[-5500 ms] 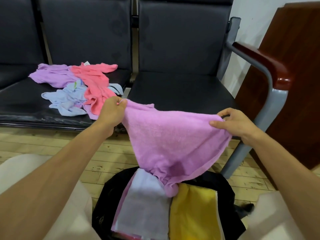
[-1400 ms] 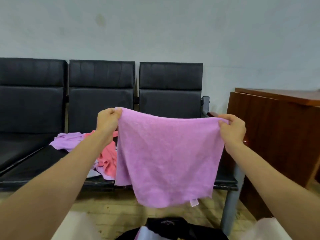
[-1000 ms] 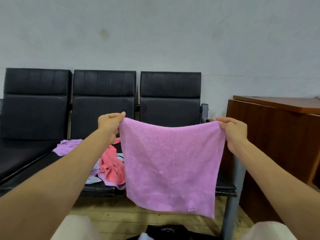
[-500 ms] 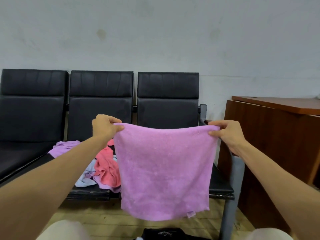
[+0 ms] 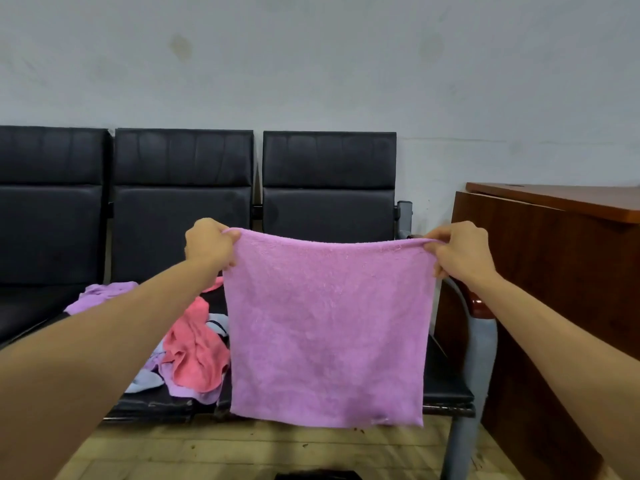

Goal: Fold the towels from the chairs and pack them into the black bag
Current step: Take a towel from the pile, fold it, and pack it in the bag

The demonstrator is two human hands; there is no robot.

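Here the row of black chairs [image 5: 180,202] stands against a pale wall [image 5: 311,64], and on the middle seat a small pile of towels lies unfolded. A lilac towel [image 5: 100,294] is the farthest to the left, partly behind the left forearm. Beside it a coral towel [image 5: 194,351] is crumpled on top of a light blue towel [image 5: 145,381], which shows at the front edge of the seat.

The left hand [image 5: 207,242] is raised in front of the chairs, and its fingers [image 5: 230,234] are clamped on the upper left corner of a pink towel [image 5: 325,327]. This towel hangs flat and open in the air between both hands, in front of the right chair, and its lower edge is above the wooden floor [image 5: 242,448]. The right hand [image 5: 460,251] pinches the upper right corner, the fingers closed on the cloth. The top edge sags a little between the two grips.

At the bottom edge of the view only a dark strip of the black bag [image 5: 318,475] shows. To the right stands a brown wooden cabinet [image 5: 554,271], near the grey chair leg [image 5: 467,410].
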